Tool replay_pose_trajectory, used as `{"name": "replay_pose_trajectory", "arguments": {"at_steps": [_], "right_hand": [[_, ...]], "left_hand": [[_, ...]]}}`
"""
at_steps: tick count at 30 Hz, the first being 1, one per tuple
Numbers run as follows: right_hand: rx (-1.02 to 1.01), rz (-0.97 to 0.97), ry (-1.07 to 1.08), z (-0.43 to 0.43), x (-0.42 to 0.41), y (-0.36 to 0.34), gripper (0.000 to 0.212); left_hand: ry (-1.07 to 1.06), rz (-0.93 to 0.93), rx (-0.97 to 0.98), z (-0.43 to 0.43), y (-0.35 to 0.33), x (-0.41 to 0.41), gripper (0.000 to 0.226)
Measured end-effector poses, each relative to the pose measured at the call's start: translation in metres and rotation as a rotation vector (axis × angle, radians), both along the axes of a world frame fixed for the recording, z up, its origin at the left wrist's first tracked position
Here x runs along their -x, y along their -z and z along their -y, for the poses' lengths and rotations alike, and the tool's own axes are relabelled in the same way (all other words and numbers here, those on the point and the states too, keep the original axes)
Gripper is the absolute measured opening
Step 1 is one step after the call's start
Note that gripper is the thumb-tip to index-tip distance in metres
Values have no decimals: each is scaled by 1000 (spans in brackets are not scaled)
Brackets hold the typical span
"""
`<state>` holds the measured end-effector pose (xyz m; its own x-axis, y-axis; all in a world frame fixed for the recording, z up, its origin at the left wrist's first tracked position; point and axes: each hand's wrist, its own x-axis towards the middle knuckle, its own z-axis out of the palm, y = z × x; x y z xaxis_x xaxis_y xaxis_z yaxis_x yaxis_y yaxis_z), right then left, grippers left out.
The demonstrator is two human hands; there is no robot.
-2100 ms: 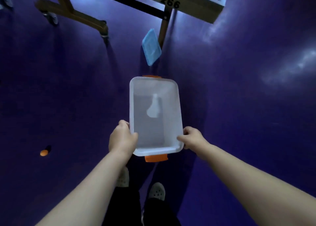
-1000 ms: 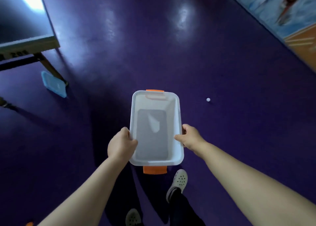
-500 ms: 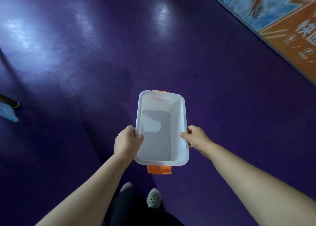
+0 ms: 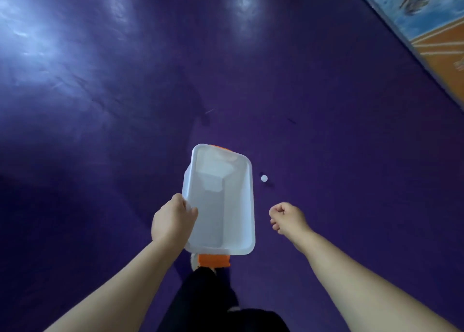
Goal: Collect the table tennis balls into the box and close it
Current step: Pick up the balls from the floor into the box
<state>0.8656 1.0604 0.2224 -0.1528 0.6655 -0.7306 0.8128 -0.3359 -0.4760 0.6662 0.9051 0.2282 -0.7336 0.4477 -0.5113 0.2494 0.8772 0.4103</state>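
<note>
While the left hand (image 4: 173,218) is gripping the box (image 4: 226,206) by its left rim, the right hand (image 4: 287,218) is hovering beside it, apart, fingers curling on nothing | box is hanging tilted above the purple floor (image 4: 100,130), orange latch (image 4: 213,261) nearest | white ball (image 4: 264,178) is lying on the floor just beyond the right hand

The right hand (image 4: 287,218) is leaving the box (image 4: 251,201) and hanging free beside it, fingers curled. The left hand (image 4: 173,218) is now carrying it alone, tilted. A ball (image 4: 264,178) is coming into view near its right rim.
</note>
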Motion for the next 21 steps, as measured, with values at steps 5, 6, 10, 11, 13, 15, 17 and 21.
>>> {"name": "replay_pose_trajectory", "arguments": {"at_steps": [5,6,10,11,13,15,17,21], "right_hand": [[-23,93,-92,-84,18,105,14],[-19,103,-118,-100,21,130,18],[-50,156,-277,-157,25,243,38],[-63,181,-331,-170,25,272,43],[-76,231,-428,-191,23,328,53],[-99,268,-493,-210,21,380,58],[-116,304,-527,-225,19,427,61],[-139,365,-607,-240,18,503,67]], "left_hand": [[-47,55,18,-73,86,17,12],[-59,61,24,-87,109,18,12],[-92,63,25,-134,202,18,13],[-99,60,22,-144,227,17,13],[-108,50,12,-162,274,17,13],[-110,21,-20,-176,319,18,15],[-107,-21,-42,-184,359,18,16],[-136,-89,-69,-188,425,14,17]]}}
